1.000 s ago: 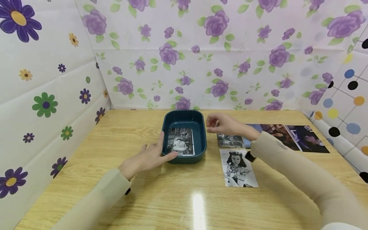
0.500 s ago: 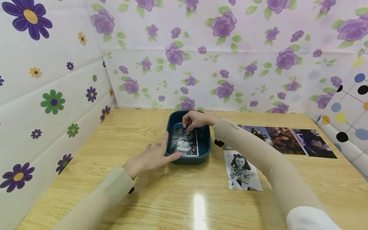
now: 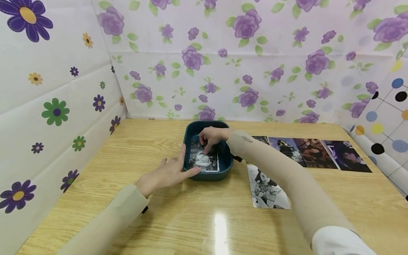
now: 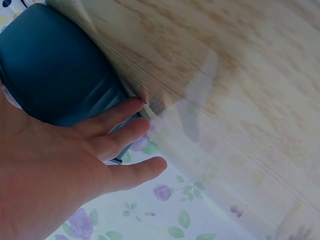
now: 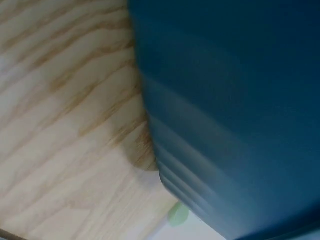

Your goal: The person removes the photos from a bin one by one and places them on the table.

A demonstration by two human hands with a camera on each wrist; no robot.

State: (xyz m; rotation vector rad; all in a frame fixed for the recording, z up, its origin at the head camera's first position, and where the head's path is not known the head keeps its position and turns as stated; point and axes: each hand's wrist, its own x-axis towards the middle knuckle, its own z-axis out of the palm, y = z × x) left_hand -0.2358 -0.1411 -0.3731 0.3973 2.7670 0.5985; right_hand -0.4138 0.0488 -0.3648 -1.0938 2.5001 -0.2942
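Note:
A dark blue-green rectangular box (image 3: 208,177) stands on the table with black-and-white photos (image 3: 204,163) lying in it. My left hand (image 3: 164,175) lies against the box's left side, fingers straight along the wall and thumb over the front rim. In the left wrist view, the left hand (image 4: 100,145) has its fingers spread along the outer wall of the box (image 4: 55,65). My right hand (image 3: 211,137) reaches inside the box, fingers bent, thumb tip down on the top photo. I cannot tell whether it pinches the photo. The right wrist view shows only the box's outer wall (image 5: 230,100).
Right of the box, a row of photos runs along the table: a partly covered one (image 3: 262,140), a blue one (image 3: 284,148), a brown one (image 3: 313,152) and a purple one (image 3: 345,156). In front lies a black-and-white portrait (image 3: 266,191), partly behind the right sleeve. Flowered cloth walls (image 3: 223,81) stand behind.
My right hand has moved left from beside the row of photos into the box and down onto the top photo. The left hand stays at the box's side.

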